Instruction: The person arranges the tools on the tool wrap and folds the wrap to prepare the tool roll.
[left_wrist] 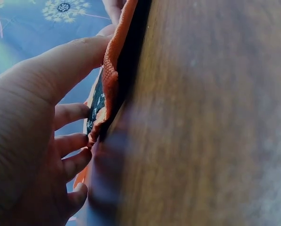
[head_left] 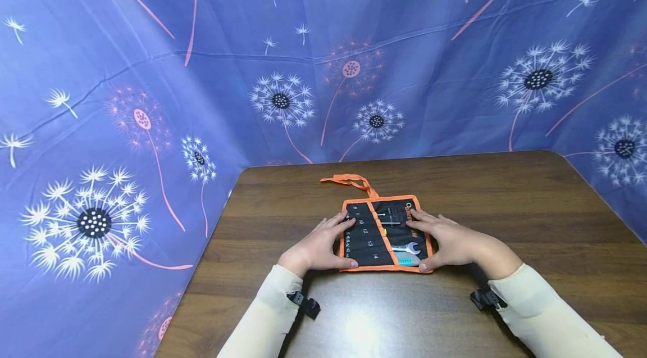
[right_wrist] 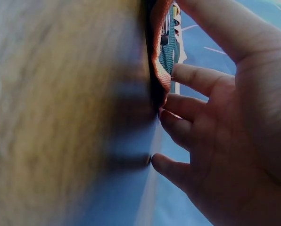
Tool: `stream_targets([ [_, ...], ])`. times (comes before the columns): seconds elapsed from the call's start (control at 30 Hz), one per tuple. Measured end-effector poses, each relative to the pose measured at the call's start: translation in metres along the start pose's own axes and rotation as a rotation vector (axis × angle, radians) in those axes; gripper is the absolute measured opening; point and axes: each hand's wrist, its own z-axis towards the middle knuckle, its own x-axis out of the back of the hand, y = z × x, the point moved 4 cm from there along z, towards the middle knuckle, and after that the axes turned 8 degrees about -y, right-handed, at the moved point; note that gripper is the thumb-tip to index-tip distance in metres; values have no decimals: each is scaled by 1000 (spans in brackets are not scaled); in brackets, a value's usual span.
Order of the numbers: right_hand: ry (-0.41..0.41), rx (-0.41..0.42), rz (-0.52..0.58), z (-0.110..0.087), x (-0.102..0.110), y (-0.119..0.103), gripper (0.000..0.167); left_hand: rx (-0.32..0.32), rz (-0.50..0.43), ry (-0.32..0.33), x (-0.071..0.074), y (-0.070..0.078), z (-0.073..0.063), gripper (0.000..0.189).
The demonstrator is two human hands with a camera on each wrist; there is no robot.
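Note:
A black fabric tool pouch (head_left: 365,234) with orange edging lies flat on the table, its slanted pocket printed with numbers. A wrench (head_left: 406,248) and a turquoise-handled tool (head_left: 407,259) show at its right side. My left hand (head_left: 318,244) rests on the pouch's left edge, thumb and fingers spread over the border. On the opposite edge, my right hand (head_left: 450,239) touches the pouch with its fingers spread. In the left wrist view the thumb lies against the orange edging (left_wrist: 111,70). The right wrist view shows fingertips along the other edging (right_wrist: 160,42).
An orange tie strap (head_left: 354,179) extends from the pouch's top edge across the wooden table (head_left: 283,195). A blue curtain (head_left: 323,21) with a dandelion print hangs behind the table and along its sides.

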Motion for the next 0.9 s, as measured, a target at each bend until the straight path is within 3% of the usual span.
stream_targets([
  [0.63, 6, -14, 2, 0, 0, 0, 106, 20, -17, 14, -1, 0, -3, 100],
  [0.9, 15, 7, -23, -5, 4, -18, 99, -45, -7, 72, 3, 10, -7, 90],
])
